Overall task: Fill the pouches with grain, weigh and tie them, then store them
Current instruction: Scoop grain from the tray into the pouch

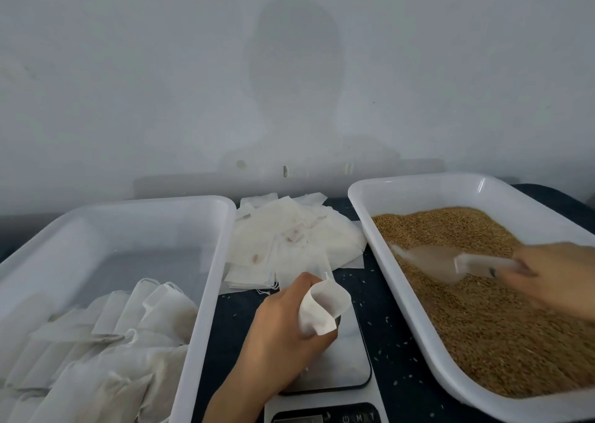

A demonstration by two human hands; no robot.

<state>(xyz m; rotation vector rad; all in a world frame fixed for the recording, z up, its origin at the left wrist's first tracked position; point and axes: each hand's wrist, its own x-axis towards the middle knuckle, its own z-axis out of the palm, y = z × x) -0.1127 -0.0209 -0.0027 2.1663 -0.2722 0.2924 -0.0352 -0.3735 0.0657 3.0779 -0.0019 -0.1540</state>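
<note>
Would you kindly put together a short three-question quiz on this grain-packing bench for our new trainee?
1. True or false: the right hand holds a scoop in the grain.
2. The left hand holds an open pouch over: A) the scale B) the grain C) a lid.
3. Fill in: the filled pouches lie in the tray on the person's ___.
Key: 1 true; 2 A; 3 left.
</note>
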